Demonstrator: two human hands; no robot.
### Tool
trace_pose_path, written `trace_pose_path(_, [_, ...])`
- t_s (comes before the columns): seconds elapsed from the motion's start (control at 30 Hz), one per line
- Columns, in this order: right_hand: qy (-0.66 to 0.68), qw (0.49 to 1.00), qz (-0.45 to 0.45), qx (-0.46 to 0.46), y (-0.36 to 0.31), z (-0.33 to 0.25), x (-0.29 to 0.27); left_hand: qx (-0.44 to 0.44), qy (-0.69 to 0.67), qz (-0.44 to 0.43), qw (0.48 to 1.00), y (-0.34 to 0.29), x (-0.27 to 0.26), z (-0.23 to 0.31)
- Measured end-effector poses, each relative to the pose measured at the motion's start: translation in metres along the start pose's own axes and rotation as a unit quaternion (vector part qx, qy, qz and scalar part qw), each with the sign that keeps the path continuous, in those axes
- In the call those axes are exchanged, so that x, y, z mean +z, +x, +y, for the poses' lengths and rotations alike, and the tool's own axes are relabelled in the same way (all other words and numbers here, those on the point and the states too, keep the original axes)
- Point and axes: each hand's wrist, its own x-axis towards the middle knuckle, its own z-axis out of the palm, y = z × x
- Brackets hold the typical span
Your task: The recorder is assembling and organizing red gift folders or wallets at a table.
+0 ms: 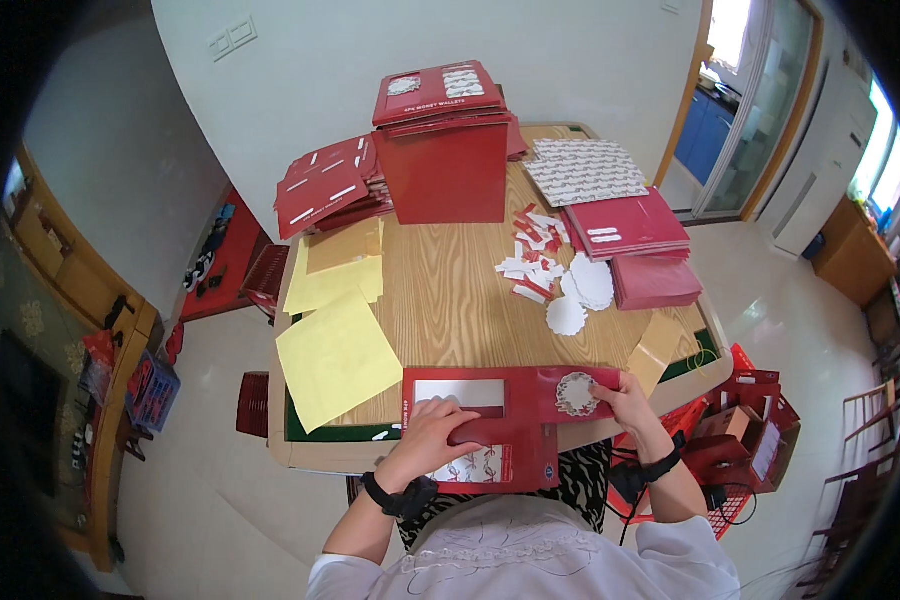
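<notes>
While my left hand [432,440] lies across the red card sleeve [530,455] at the worktop's [450,310] near edge, fingers unclenched, seemingly steadying it, my right hand [625,402] pinches the adjoining red wallet [547,398] by its right end. Yellow sheets [338,360] left, white rounds [590,283] beyond: probably sorted for easy reach.

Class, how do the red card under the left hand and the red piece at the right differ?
The red card is larger than the red piece. The red card shows a white panel; the red piece bears a round white doily. The left hand rests on the red card; the right hand grips the red piece. Both look flat.
</notes>
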Motion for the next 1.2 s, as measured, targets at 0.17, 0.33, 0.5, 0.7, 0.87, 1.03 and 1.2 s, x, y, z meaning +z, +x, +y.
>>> trace_pose_path(0.17, [0.028, 0.999, 0.009, 0.018, -0.002, 0.001, 0.0, -0.001, -0.005, -0.013, 1.0, 0.0, -0.003, 0.001])
trace_pose_path(0.33, [-0.03, 0.999, 0.009, -0.026, -0.004, -0.005, 0.003, 0.012, -0.005, -0.006, 1.0, 0.002, -0.002, -0.001])
trace_pose_path(0.5, [-0.059, 0.992, 0.079, -0.076, -0.019, -0.038, -0.027, -0.021, 0.01, 0.01, 1.0, -0.005, -0.003, -0.003])
trace_pose_path(0.7, [0.192, 0.98, 0.044, -0.037, -0.032, -0.055, -0.01, -0.026, -0.027, 0.137, 0.99, 0.0, -0.021, 0.009])
trace_pose_path(0.87, [0.177, 0.984, -0.027, -0.003, -0.022, -0.039, 0.02, -0.114, -0.381, 0.105, 0.912, -0.008, -0.028, 0.027])
trace_pose_path(1.03, [0.111, 0.991, -0.071, 0.02, -0.023, -0.058, 0.063, -0.134, -0.579, 0.046, 0.803, 0.001, -0.013, 0.043])
trace_pose_path(1.2, [0.005, 0.993, -0.1, -0.059, -0.018, -0.061, 0.074, -0.235, -0.613, 0.027, 0.754, -0.005, -0.01, 0.053])
